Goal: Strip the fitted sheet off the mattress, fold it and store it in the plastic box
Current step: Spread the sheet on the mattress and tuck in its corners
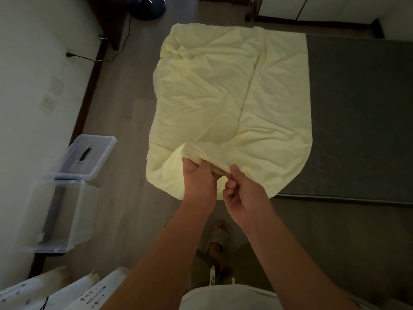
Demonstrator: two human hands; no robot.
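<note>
The pale yellow fitted sheet (232,95) lies partly folded and creased over the left end of the dark grey mattress (357,113), its left edge hanging past the mattress over the floor. At the sheet's near edge a bunch of gathered layers is lifted. My left hand (199,177) grips that bunch from below, fingers curled under it. My right hand (241,193) pinches the same gathered edge just to the right, thumb on top. The clear plastic box (60,215) stands open on the floor at the left, its lid (87,157) lying beside it.
A white wall with sockets runs along the left. A fan base (147,6) and a power cord lie on the wooden floor at the top. Rolled paper scrolls (67,287) sit at the bottom left. My sandalled foot (218,236) stands by the mattress's near edge.
</note>
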